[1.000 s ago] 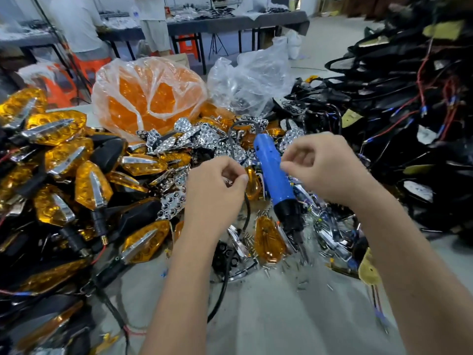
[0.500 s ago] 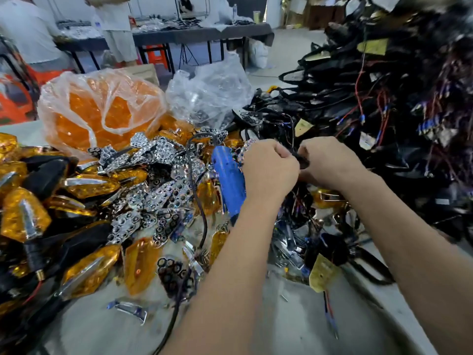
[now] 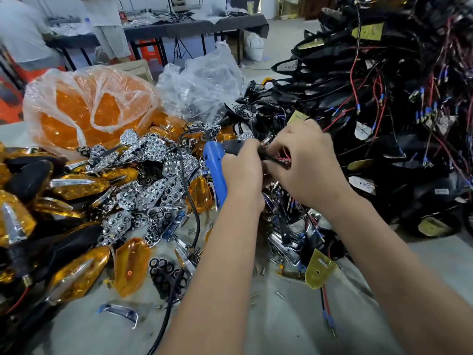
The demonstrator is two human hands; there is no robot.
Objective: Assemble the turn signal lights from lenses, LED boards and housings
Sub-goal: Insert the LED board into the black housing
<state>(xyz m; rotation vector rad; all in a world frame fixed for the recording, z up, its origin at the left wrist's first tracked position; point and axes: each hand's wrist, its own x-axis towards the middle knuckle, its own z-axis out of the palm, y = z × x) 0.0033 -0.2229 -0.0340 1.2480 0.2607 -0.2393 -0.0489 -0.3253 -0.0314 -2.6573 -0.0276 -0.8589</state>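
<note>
My left hand [image 3: 242,172] and my right hand [image 3: 304,162] meet at the centre, fingers curled round a black housing [image 3: 234,146] with red and black wires between them. Right of them rises a big heap of black housings with wires [image 3: 399,103]. A blue electric screwdriver [image 3: 215,170] lies just left of my left hand. Chrome reflector pieces [image 3: 151,180] are piled in the middle. Loose amber lenses [image 3: 131,267] and finished amber lights [image 3: 76,272] lie at the left. A yellow LED board [image 3: 318,269] with wires rests near my right forearm.
A plastic bag of amber lenses [image 3: 89,108] and a clear bag [image 3: 202,83] stand at the back. Small screws [image 3: 279,294] are scattered on the grey table top [image 3: 281,329]. The screwdriver's black cable [image 3: 169,303] runs to the front edge. People stand at far tables [image 3: 194,26].
The view has swung right towards the housing heap. Both hands moved from above the screwdriver to the right and took hold of a black housing with wires.
</note>
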